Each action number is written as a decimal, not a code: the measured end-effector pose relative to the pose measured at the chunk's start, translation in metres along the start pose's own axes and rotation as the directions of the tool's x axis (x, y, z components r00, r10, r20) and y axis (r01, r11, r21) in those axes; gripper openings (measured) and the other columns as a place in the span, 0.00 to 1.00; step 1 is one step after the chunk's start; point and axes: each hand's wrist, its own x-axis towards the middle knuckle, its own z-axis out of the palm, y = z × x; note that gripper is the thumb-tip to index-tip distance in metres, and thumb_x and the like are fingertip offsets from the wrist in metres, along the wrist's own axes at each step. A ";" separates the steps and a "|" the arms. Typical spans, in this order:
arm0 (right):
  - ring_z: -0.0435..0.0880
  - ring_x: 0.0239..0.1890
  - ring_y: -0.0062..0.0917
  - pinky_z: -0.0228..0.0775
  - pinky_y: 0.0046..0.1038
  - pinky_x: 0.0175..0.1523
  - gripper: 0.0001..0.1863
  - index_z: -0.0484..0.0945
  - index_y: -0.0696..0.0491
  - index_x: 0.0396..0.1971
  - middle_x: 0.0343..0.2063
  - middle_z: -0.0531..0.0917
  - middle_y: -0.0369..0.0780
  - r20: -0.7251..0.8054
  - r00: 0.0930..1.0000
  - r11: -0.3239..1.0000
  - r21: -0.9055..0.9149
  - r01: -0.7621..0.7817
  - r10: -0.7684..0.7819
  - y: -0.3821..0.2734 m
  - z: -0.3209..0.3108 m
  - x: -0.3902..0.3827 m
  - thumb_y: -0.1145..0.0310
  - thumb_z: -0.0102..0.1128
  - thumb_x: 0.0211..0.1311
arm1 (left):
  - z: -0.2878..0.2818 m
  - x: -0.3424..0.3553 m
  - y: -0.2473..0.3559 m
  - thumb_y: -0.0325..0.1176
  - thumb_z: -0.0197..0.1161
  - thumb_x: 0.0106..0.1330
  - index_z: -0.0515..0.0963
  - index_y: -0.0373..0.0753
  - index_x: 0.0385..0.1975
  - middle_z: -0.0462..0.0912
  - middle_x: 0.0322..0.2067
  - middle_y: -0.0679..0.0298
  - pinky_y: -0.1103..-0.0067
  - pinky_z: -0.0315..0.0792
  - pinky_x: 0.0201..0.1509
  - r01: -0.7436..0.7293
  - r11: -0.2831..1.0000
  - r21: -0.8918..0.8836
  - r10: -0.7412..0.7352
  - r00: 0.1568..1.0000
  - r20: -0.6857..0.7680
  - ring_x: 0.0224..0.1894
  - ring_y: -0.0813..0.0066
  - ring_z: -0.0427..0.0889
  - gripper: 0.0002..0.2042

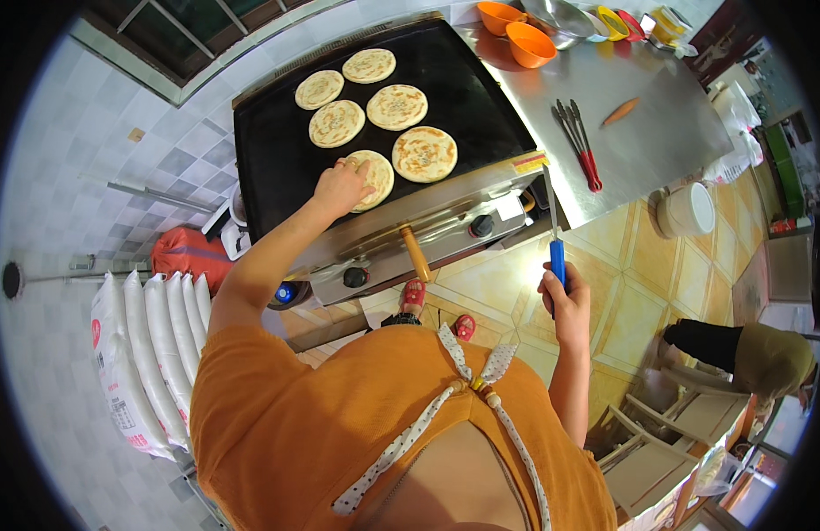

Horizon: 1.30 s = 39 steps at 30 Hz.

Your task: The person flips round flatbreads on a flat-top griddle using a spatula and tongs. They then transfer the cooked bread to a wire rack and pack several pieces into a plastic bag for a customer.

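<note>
Just off the griddle [476, 97], at its front right, the right hand [571, 305] grips a blue-handled tool [558, 258]. On the griddle's front, the left hand [341, 188], fingers parted, touches one flatbread [381, 183]; light fingertips, off likely hot metal, suit best. Five other flatbreads [397, 107] lie beside or behind.

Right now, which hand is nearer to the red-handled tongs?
The right hand: it grips a blue handle below the tongs in view. The left hand, at a flatbread, is farther left.

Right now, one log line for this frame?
left hand: on front-left flatbread | right hand: gripping blue-handled tool | black griddle: six flatbreads total | red-handled tongs: on steel counter
</note>
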 end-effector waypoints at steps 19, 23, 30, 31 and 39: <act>0.78 0.38 0.45 0.71 0.40 0.43 0.18 0.71 0.58 0.36 0.39 0.75 0.51 -0.158 0.963 0.370 -0.926 -0.068 -0.219 0.117 -0.118 0.231 0.59 0.54 0.54 | 0.080 -0.131 0.173 0.41 0.57 0.61 0.76 0.32 0.38 0.81 0.28 0.56 0.76 0.71 0.36 0.380 0.400 -0.834 -0.300 0.914 0.273 0.31 0.69 0.79 0.16; 0.78 0.38 0.43 0.72 0.39 0.41 0.18 0.71 0.59 0.34 0.36 0.75 0.51 -0.117 0.955 0.354 -0.935 -0.013 -0.272 0.121 -0.107 0.290 0.58 0.53 0.54 | 0.107 -0.123 0.173 0.43 0.56 0.61 0.74 0.32 0.42 0.80 0.34 0.55 0.75 0.69 0.41 0.503 0.223 -0.835 -0.269 0.855 0.444 0.37 0.68 0.78 0.19; 0.77 0.39 0.39 0.72 0.35 0.40 0.23 0.73 0.58 0.34 0.35 0.75 0.47 -0.068 0.978 0.024 -0.998 -0.065 -0.196 0.115 -0.119 0.341 0.50 0.51 0.53 | 0.096 -0.082 0.188 0.46 0.54 0.62 0.70 0.40 0.47 0.75 0.42 0.67 0.77 0.68 0.39 0.633 -0.447 -0.632 -0.147 0.645 0.750 0.40 0.74 0.77 0.19; 0.77 0.40 0.39 0.71 0.36 0.41 0.23 0.72 0.58 0.34 0.35 0.74 0.47 -0.096 0.962 0.072 -0.994 -0.080 -0.257 0.110 -0.121 0.343 0.50 0.52 0.53 | 0.100 -0.081 0.187 0.46 0.54 0.62 0.69 0.40 0.47 0.75 0.42 0.67 0.77 0.68 0.39 0.611 -0.507 -0.607 -0.130 0.643 0.755 0.41 0.74 0.77 0.19; 0.74 0.43 0.41 0.68 0.38 0.44 0.21 0.68 0.58 0.37 0.37 0.73 0.47 -0.196 0.939 0.267 -0.956 -0.120 -0.282 0.096 -0.152 0.407 0.61 0.59 0.46 | 0.085 -0.057 0.195 0.38 0.60 0.58 0.73 0.39 0.39 0.77 0.36 0.63 0.84 0.69 0.28 0.456 -0.693 -0.558 -0.264 0.560 0.785 0.25 0.77 0.75 0.12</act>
